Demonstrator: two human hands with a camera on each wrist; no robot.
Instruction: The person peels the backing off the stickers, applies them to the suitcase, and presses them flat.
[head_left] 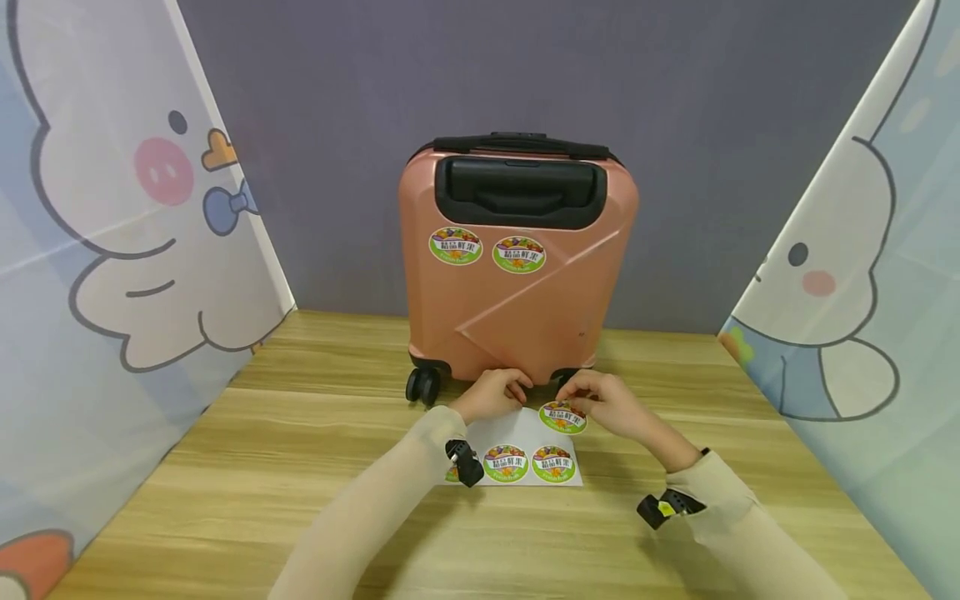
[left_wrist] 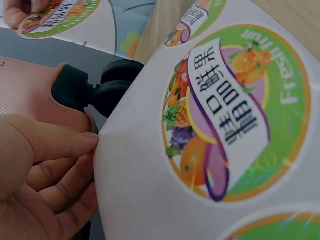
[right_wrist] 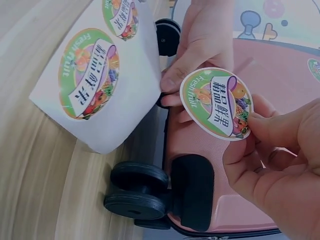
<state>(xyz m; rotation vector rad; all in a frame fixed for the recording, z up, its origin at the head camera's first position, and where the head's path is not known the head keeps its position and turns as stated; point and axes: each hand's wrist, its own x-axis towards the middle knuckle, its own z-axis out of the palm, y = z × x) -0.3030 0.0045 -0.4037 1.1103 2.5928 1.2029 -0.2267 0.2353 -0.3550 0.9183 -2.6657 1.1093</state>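
Note:
My right hand (head_left: 609, 404) pinches an oval fruit sticker (right_wrist: 217, 104) by its edge between thumb and fingers, and the sticker is free of its sheet. My left hand (head_left: 491, 394) pinches the far edge of the white sticker sheet (left_wrist: 130, 145) between thumb and forefinger. Several green-rimmed stickers, such as this one (head_left: 506, 463), remain along the near part of the sheet. Just beyond both hands a pink suitcase (head_left: 517, 308) stands upright, with two matching stickers (head_left: 456, 246) side by side under its black handle recess (head_left: 521, 192).
Black caster wheels (head_left: 423, 385) carry the suitcase on the wood-grain table (head_left: 315, 433). Behind it rises a grey panel (head_left: 330, 167). Cartoon-printed cloths hang on the left (head_left: 112, 275) and right (head_left: 847, 267). Both wrists wear black camera straps.

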